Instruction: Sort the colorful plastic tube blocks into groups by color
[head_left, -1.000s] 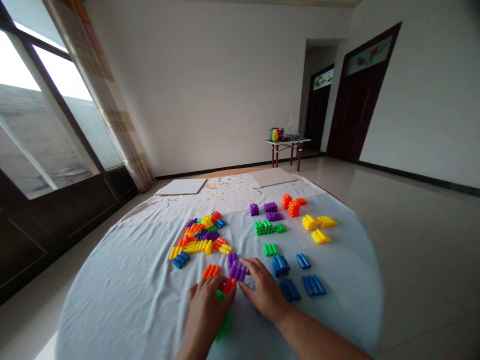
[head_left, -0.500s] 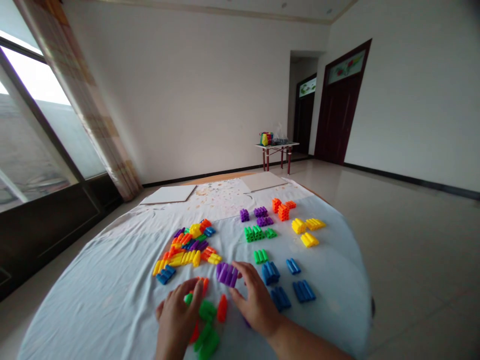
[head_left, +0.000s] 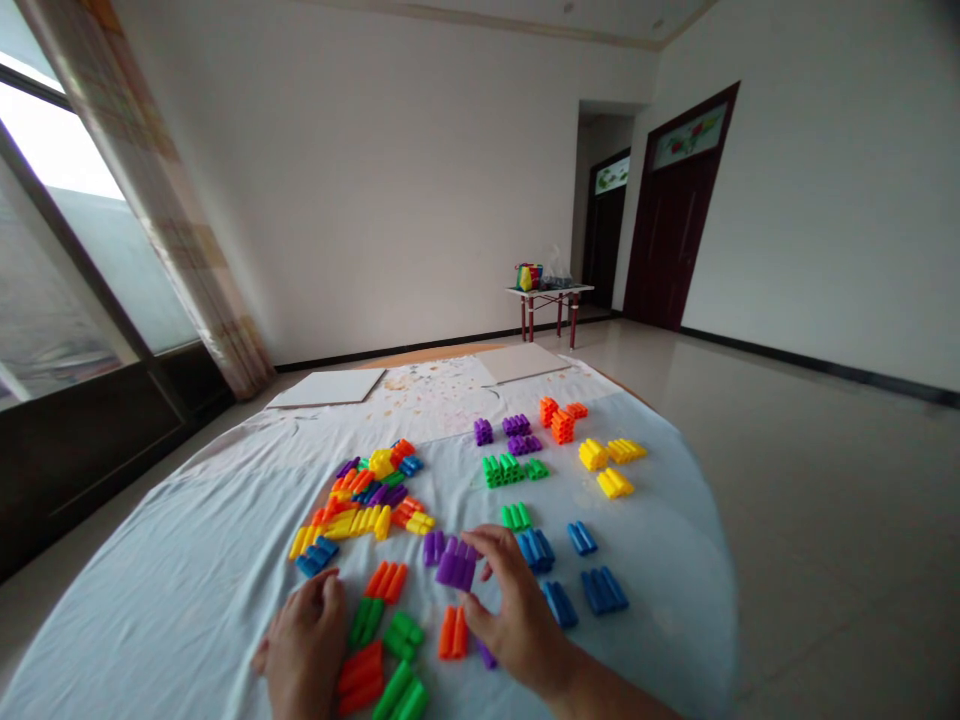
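Observation:
Between the thumb and fingers of my right hand (head_left: 521, 615) is a purple block of joined tubes (head_left: 456, 564), raised over the cloth. Another purple block (head_left: 433, 547) sits just left of it; a further purple piece (head_left: 486, 655) is partly hidden under the hand. My left hand (head_left: 306, 640) rests on the cloth, empty, fingers loosely bent and slightly apart, fingertips partly hidden. Close to its right are a green block (head_left: 366, 622), an orange block (head_left: 387, 581) and a larger orange block (head_left: 361, 680). A two-tube orange block (head_left: 453, 633) lies between the hands.
A mixed-colour heap of blocks (head_left: 367, 500) lies left of centre. At the right stand colour groups: purple (head_left: 517, 426), green (head_left: 502, 470), orange (head_left: 561, 426), yellow (head_left: 594, 455) and blue (head_left: 603, 590). Two flat boards (head_left: 328, 388) lie at the far edge of the round table.
My left hand has drawn back left, uncovering the orange and green blocks. My right hand still holds the purple block, tilted differently, and a separate purple block now shows beside it.

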